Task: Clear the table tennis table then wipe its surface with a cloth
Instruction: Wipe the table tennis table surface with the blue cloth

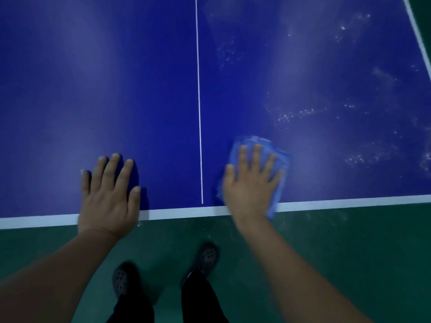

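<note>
Blue cloth (279, 159) pressed flat on blue bench (116, 89) by right hand (251, 183), near edge, just right of centre line (199, 101).

Surroundings: white end line (182, 212) runs along near edge, white side line (417, 29) seen top right; pale specks & smears (303, 113) are scattered over right half, beyond & to the right of cloth. Green floor (326, 252) lies below the edge, w/ two dark perforated clogs (207, 257) and black trouser legs seen there. Grip: right fingers are spread straight on top of cloth, which shows past fingertips and at the little-finger side, one corner hung over end line. Left hand (109, 194) is laid flat on bare bench left of centre line, fingers spread, wrist over the end line. No writing or brand legible.
</note>
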`<state>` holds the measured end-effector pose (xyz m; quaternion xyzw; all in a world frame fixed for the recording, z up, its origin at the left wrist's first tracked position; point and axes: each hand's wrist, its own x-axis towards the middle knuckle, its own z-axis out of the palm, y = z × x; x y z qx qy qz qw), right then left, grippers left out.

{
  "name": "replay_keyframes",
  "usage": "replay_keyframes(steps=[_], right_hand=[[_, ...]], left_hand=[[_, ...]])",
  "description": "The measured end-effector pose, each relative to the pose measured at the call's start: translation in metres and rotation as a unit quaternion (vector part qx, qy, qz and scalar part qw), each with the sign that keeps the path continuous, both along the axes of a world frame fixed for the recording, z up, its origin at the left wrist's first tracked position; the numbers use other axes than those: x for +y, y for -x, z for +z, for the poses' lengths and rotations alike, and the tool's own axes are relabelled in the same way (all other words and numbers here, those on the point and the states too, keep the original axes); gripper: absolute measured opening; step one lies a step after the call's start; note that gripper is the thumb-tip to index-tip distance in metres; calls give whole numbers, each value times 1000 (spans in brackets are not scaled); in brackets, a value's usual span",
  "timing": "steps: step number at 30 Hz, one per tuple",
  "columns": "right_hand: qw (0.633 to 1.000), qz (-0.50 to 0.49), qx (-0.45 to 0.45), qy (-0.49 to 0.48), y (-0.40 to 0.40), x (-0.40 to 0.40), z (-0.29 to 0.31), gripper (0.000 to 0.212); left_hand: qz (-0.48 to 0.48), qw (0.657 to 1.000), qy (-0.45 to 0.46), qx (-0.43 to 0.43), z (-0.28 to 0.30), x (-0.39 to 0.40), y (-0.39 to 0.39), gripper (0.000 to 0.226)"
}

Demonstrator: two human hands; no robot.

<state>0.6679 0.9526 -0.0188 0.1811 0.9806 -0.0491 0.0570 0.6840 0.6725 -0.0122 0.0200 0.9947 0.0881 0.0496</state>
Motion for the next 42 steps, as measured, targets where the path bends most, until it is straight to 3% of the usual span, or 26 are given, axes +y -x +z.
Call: replay_keyframes(steps=[3, 6, 9, 12, 15, 17, 18, 20, 22, 23, 24, 26, 28, 30, 31, 33, 35, 37, 39, 42], right_hand=[[974, 224, 8, 22, -18, -77, -2, 61], [942, 334, 19, 28, -29, -48, -5, 60], [966, 258, 8, -25, -26, 42, -3, 61], [994, 82, -52, -44, -17, 115, 8, 67], [993, -116, -23, -15, 3, 113, 8, 66], [991, -133, -8, -12, 18, 69, 6, 64], [998, -69, 4, -11, 18, 41, 4, 62], [983, 181, 33, -2, 0, -11, -2, 60], [906, 422, 32, 5, -19, -22, -5, 58], [876, 481, 23, 12, -13, -8, -3, 58], [869, 495, 20, -1, -2, 12, -2, 57], [915, 403, 5, -33, 32, 50, 2, 59], [978, 204, -19, -23, 67, 72, 6, 61], [1000, 28, 5, 8, 84, 56, 6, 60], [1000, -3, 16, 14, 84, 35, 4, 60], [992, 119, 46, 22, 68, -12, -3, 60], [936, 347, 46, 22, 42, -36, -8, 57], [894, 444, 45, 22, 48, -14, -9, 56], [921, 387, 51, 0, 85, 33, -7, 59], [985, 165, 21, -54, 145, 121, 0, 58]], left_hand=[[-1, 1000, -4, -1, 2, 0, -2, 66], [-6, 1000, -6, -4, 2, -2, -1, 66], [-7, 1000, -4, -10, 0, -5, -1, 66], [-7, 1000, -8, -8, -1, -5, -2, 66], [-4, 1000, -13, -7, -2, -5, -2, 66], [-5, 1000, -15, -8, -2, -5, -1, 66], [-7, 1000, -15, -8, -2, -5, -1, 66], [-9, 1000, -16, -9, -2, -6, -2, 67], [-9, 1000, -25, -8, -3, -8, -2, 67], [-11, 999, -31, -9, -4, -9, -2, 67], [-12, 999, -36, -10, -5, -10, -1, 67], [-10, 999, -45, -12, -5, -10, -1, 68], [-7, 998, -61, -16, -3, -10, -1, 69], [0, 996, -84, -18, 1, -8, -1, 70], [8, 995, -94, -16, 3, -8, 0, 70], [26, 994, -107, 5, 8, -7, 4, 69], [39, 992, -113, 45, 11, -2, 15, 65], [30, 990, -123, 67, 12, 12, 36, 64], [19, 988, -134, 68, 13, 31, 63, 66], [30, 990, -127, 58, 5, 50, 94, 74]])
